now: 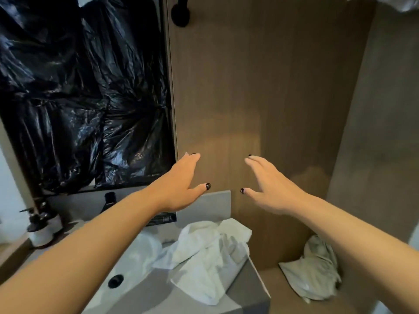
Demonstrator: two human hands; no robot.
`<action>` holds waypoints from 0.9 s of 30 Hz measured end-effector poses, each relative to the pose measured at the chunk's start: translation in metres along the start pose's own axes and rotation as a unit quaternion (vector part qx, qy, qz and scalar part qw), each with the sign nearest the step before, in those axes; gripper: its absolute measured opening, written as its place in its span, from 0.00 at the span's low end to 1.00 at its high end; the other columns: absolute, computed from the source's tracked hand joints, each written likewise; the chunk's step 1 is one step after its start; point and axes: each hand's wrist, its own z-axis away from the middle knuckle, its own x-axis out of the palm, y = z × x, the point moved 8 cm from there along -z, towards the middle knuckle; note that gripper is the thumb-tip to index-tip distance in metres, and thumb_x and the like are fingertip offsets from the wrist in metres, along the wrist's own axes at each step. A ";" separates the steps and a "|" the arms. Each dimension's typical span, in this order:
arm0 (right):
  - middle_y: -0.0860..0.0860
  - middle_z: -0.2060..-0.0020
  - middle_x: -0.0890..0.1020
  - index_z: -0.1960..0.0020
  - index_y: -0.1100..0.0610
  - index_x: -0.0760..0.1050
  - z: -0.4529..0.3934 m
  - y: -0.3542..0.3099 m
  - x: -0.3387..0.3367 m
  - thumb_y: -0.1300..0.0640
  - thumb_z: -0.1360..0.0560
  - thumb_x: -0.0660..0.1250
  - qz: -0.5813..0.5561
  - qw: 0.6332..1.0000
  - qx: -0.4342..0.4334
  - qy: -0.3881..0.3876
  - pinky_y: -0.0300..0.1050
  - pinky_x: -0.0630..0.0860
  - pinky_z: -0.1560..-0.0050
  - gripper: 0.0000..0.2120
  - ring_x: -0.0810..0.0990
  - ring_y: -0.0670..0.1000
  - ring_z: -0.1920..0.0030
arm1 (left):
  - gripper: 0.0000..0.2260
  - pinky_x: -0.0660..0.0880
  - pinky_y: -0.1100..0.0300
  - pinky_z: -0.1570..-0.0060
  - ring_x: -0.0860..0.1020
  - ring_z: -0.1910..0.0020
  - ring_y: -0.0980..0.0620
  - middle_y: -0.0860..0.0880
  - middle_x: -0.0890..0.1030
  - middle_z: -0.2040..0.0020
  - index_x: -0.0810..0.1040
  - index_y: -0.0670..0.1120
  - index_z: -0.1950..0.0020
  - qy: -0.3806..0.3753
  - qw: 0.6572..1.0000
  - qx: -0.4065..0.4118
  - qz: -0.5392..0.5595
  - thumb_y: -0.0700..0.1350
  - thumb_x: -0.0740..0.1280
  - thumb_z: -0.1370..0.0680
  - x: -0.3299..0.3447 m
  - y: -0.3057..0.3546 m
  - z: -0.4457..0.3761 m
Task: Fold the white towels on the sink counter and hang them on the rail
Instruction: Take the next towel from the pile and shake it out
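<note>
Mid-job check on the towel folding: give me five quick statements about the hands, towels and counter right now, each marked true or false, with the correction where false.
1. Both hands are empty, fingers straight. True: the left hand and right hand are raised in front of the wooden wall, holding nothing.
2. A crumpled white towel lies on the sink counter. True.
3. The left hand grips that towel. False: it is raised above the towel, apart from it.
4. The mirror area is covered with black plastic. True.
5. The other white cloth is neatly folded on the counter. False: it lies bunched, lower down to the right of the counter.
</note>
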 end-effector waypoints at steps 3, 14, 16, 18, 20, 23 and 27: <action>0.46 0.21 0.49 0.20 0.52 0.49 0.015 0.000 0.047 0.45 0.21 0.64 -0.026 0.998 0.016 -0.056 0.48 0.58 0.25 0.37 0.50 0.49 0.21 | 0.37 0.52 0.58 0.25 0.49 0.21 0.53 0.53 0.45 0.19 0.44 0.52 0.19 -0.027 0.999 -0.027 0.024 0.59 0.63 0.20 0.034 -0.038 0.020; 0.42 0.24 0.58 0.23 0.47 0.56 0.035 0.020 0.198 0.43 0.23 0.65 -0.144 0.971 0.067 -0.178 0.35 0.61 0.34 0.32 0.64 0.46 0.28 | 0.33 0.57 0.57 0.25 0.58 0.23 0.54 0.54 0.57 0.20 0.53 0.52 0.20 -0.067 0.969 -0.141 0.192 0.53 0.65 0.20 0.175 -0.123 0.060; 0.43 0.25 0.61 0.24 0.47 0.58 0.035 0.026 0.233 0.44 0.22 0.64 -0.171 0.960 0.083 -0.203 0.34 0.62 0.36 0.30 0.66 0.46 0.29 | 0.32 0.57 0.59 0.25 0.58 0.23 0.54 0.55 0.57 0.21 0.54 0.52 0.20 -0.075 0.957 -0.167 0.224 0.53 0.65 0.20 0.204 -0.131 0.061; 0.44 0.26 0.64 0.25 0.47 0.60 0.035 0.032 0.268 0.46 0.22 0.64 -0.213 0.942 0.113 -0.232 0.36 0.65 0.37 0.28 0.67 0.46 0.30 | 0.32 0.57 0.60 0.26 0.58 0.23 0.54 0.55 0.56 0.21 0.53 0.52 0.20 -0.083 0.948 -0.198 0.237 0.54 0.65 0.20 0.232 -0.141 0.060; 0.41 0.30 0.68 0.26 0.45 0.60 0.037 0.038 0.299 0.47 0.22 0.65 -0.274 0.914 0.157 -0.255 0.35 0.68 0.38 0.27 0.70 0.44 0.34 | 0.31 0.58 0.59 0.27 0.59 0.23 0.54 0.56 0.57 0.21 0.53 0.53 0.20 -0.090 0.940 -0.223 0.241 0.54 0.64 0.19 0.256 -0.150 0.057; 0.38 0.40 0.72 0.30 0.40 0.57 0.043 0.051 0.336 0.51 0.22 0.68 -0.407 0.846 0.252 -0.236 0.26 0.72 0.52 0.27 0.74 0.39 0.44 | 0.29 0.55 0.63 0.28 0.60 0.24 0.53 0.53 0.60 0.22 0.55 0.51 0.21 -0.094 0.936 -0.247 0.233 0.50 0.64 0.19 0.282 -0.160 0.053; 0.46 0.45 0.77 0.35 0.45 0.64 0.056 0.080 0.368 0.60 0.22 0.67 -0.453 0.798 0.358 -0.174 0.31 0.74 0.58 0.21 0.79 0.46 0.48 | 0.25 0.57 0.60 0.25 0.62 0.25 0.53 0.51 0.64 0.24 0.59 0.48 0.22 -0.117 0.922 -0.276 0.246 0.44 0.63 0.18 0.317 -0.166 0.058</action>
